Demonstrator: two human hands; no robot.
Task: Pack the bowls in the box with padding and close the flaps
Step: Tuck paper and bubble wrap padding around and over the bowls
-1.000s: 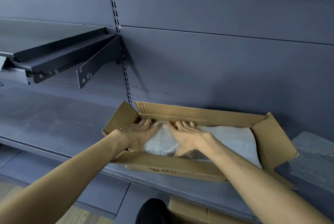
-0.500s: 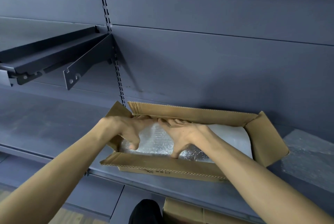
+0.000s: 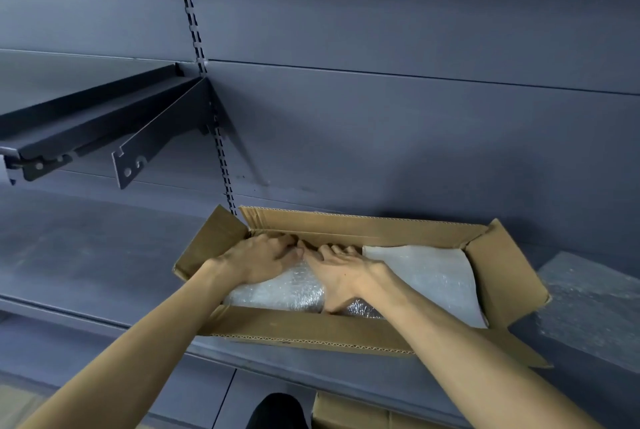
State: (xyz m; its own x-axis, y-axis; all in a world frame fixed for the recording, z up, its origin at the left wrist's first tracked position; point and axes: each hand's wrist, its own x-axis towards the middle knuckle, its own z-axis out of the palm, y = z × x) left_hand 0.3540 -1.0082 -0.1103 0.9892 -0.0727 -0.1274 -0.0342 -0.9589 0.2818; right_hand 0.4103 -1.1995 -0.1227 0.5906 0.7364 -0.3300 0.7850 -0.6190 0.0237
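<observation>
Open box (image 3: 346,328) sits on shelf (image 3: 86,255) against its back edge, left hand (image 3: 265,260) and right hand (image 3: 341,276) both flat, unclenched, pressing bubble wrap (image 3: 277,293) inside.

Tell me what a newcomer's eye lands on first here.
Two bare hands, left hand and right hand, press side by side on a bubble-wrapped bundle at the left end of an open cardboard box on a dark shelf. A white foam sheet fills the box's right end, flaps open.
</observation>
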